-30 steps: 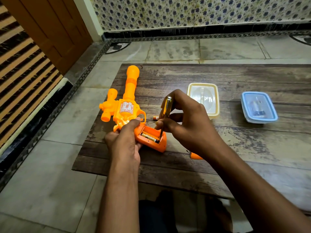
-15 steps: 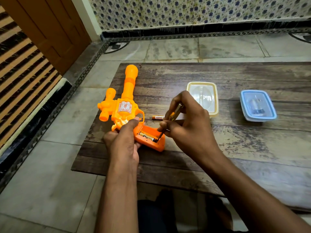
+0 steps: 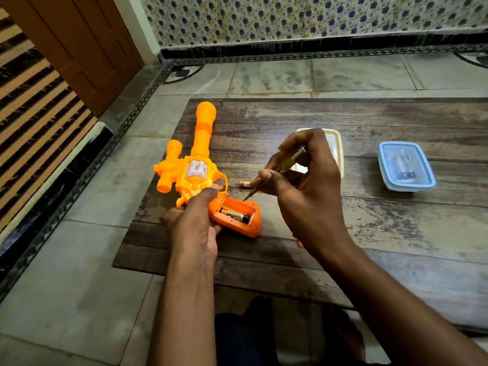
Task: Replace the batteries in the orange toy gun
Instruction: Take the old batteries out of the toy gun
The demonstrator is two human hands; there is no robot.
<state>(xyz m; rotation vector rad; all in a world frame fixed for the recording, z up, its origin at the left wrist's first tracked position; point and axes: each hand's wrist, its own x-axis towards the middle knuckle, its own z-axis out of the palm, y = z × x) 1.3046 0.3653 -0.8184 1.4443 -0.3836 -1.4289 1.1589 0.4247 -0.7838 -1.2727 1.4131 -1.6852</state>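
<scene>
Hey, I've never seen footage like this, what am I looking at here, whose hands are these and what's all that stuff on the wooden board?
There is no machine here: a camera worn on a person's head looks down at their own two hands. The left hand grips the orange toy gun, whose handle compartment is open with one battery inside. The right hand holds a screwdriver, its tip just above the compartment's edge. On the wooden board lie a loose battery, a yellow-rimmed container and a blue-rimmed container.
</scene>
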